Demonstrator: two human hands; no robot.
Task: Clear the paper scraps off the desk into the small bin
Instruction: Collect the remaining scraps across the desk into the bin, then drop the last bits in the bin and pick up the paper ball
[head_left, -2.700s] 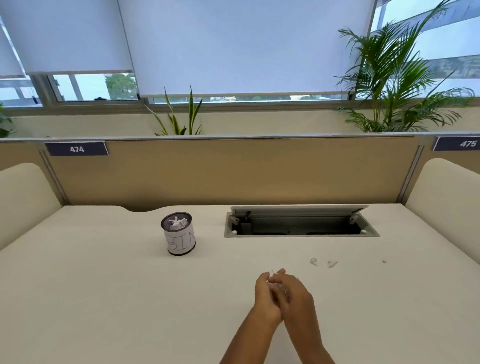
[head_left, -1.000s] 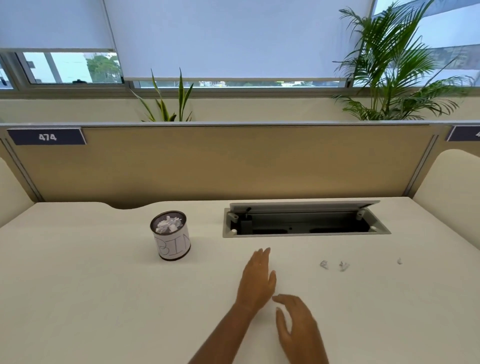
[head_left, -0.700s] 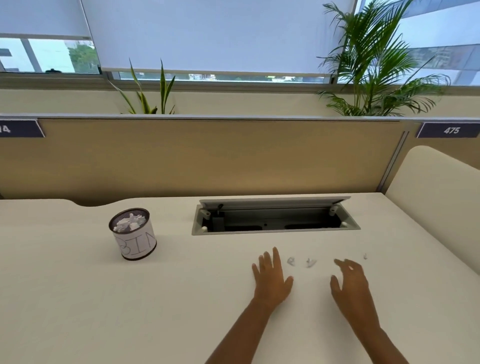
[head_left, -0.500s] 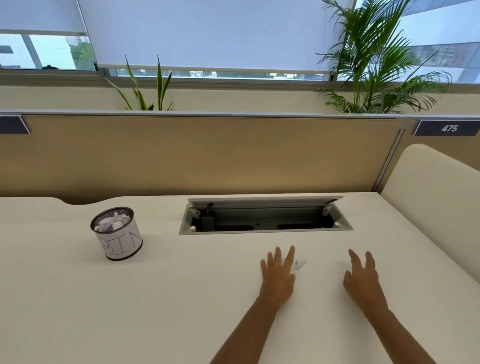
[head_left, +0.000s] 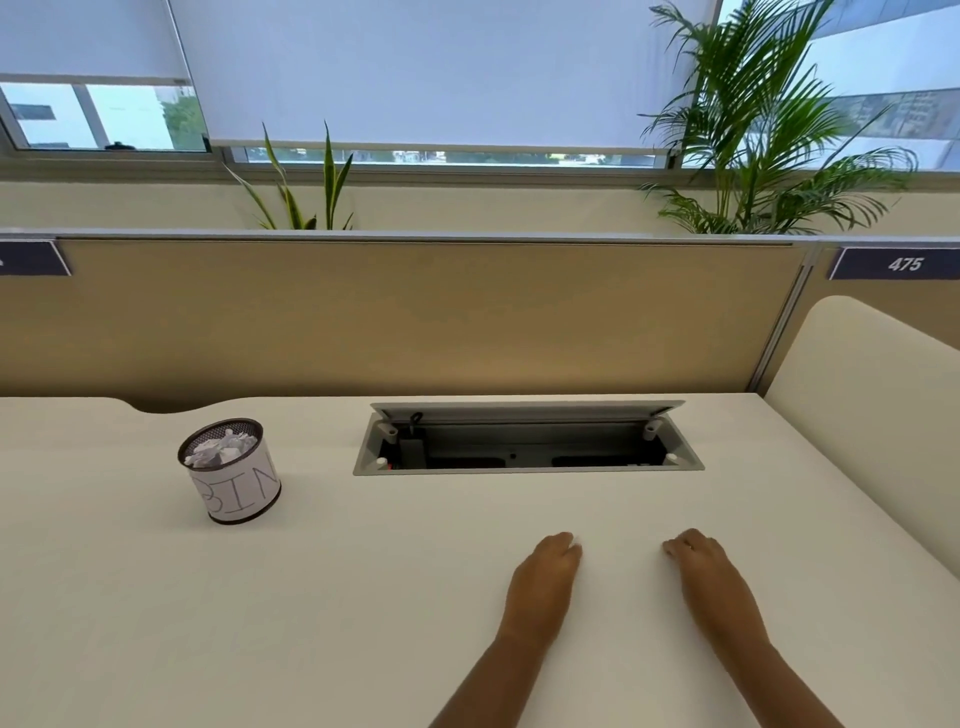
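Observation:
The small mesh bin (head_left: 240, 493), wrapped in paper marked "BIN", stands at the desk's (head_left: 337, 597) left, holding crumpled white scraps (head_left: 221, 450). My left hand (head_left: 545, 577) rests on the desk right of centre, fingers curled down, with a speck of white at the fingertips. My right hand (head_left: 709, 569) lies a short way to its right, its fingertips pinched together on the surface. No loose scraps show on the desk; whatever lies under the curled fingers is hidden.
An open cable tray (head_left: 527, 444) is sunk into the desk just beyond my hands. A tan divider (head_left: 415, 317) closes the back and a cream side panel (head_left: 878, 395) the right. Plants stand behind the divider.
Both hands moved right from the desk's middle to the scraps. Their spread fingers have curled down, and the scraps seen between them are no longer visible.

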